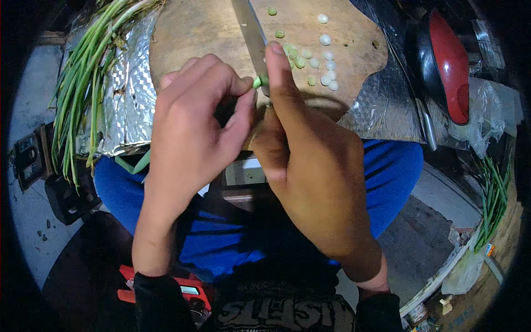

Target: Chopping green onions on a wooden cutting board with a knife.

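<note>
From where I stand, the scallion [257, 82] is a short pale-green stub at its cut end, just above the near half of the wooden board [204, 27], pinched between the thumb and fingers of the left hand [196, 116]. The right hand [315, 155] is closed around the grip of a knife [250, 27], one finger stretched along the blade, which meets the stub and points toward the board's far edge; the handle is hidden. Right of the blade, small round slices [325, 40] lie scattered on the board, some white, some pale green. The surface left of the board wears a crinkled silver sheet [130, 94] with a checked pattern, and a bunch of long scallions [83, 83] droops over it, glossy and stringy. Right of the board sit a metal utensil [427, 127], slim and shiny, a rounded red-and-black vessel [451, 66] and a crumpled clear plastic bag [487, 116]; nearer the person on that side are more thin green stalks [495, 193]. Blue trousers [387, 177] fold softly below the board's near edge. The board itself is smooth, brownish wood with a wavy right edge and a dark knot.
</note>
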Demonstrator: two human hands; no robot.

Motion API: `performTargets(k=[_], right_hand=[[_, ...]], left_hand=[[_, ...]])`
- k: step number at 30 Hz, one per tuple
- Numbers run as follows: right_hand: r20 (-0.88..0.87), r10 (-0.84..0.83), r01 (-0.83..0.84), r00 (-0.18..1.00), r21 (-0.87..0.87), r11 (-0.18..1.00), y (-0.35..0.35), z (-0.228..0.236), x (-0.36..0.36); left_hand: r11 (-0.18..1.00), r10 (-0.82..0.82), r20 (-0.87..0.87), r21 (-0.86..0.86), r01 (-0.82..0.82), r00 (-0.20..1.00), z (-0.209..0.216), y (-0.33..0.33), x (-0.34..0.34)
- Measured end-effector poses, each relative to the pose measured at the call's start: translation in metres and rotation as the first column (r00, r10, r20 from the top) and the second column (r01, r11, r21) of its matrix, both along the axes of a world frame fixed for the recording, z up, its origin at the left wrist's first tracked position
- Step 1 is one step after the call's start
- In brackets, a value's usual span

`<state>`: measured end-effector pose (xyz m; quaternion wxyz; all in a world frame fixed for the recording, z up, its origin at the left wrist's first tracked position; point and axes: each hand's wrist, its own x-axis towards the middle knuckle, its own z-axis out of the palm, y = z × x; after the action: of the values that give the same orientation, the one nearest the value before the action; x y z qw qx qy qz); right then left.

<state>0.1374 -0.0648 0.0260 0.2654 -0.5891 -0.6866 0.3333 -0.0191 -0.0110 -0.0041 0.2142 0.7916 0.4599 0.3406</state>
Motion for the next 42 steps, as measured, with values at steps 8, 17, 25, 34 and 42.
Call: performTargets(k=[8,17,25,34,42], right_hand=[[0.136,-0.161,0.148,0.977,0.104,0.984,-0.002,0.006,0.007],[0.041,-0.077,0.075,0.996,0.047,0.996,-0.01,0.01,0.009],[0.102,-0.09,0.085,0.991,0.049,0.995,-0.013,0.01,0.003],[0.043,0.028,-0.028,0.999,0.016,0.999,-0.006,0.0,0.001],[0.004,0.004,-0.004,1.0,0.008,1.0,0.008,-0.001,-0.002]], left_hand=[[0.997,0.067,0.01,0.03,-0.068,0.998,-0.005,-0.003,0.003],[0.998,0.033,0.028,0.048,-0.034,0.999,-0.006,-0.001,0.003],[0.998,0.03,0.019,0.045,-0.031,0.999,-0.006,-0.002,0.001],[0.999,0.016,-0.006,0.036,-0.016,1.0,-0.001,-0.002,0.001],[0.999,0.006,-0.021,0.038,-0.006,1.0,-0.001,-0.003,-0.001]])
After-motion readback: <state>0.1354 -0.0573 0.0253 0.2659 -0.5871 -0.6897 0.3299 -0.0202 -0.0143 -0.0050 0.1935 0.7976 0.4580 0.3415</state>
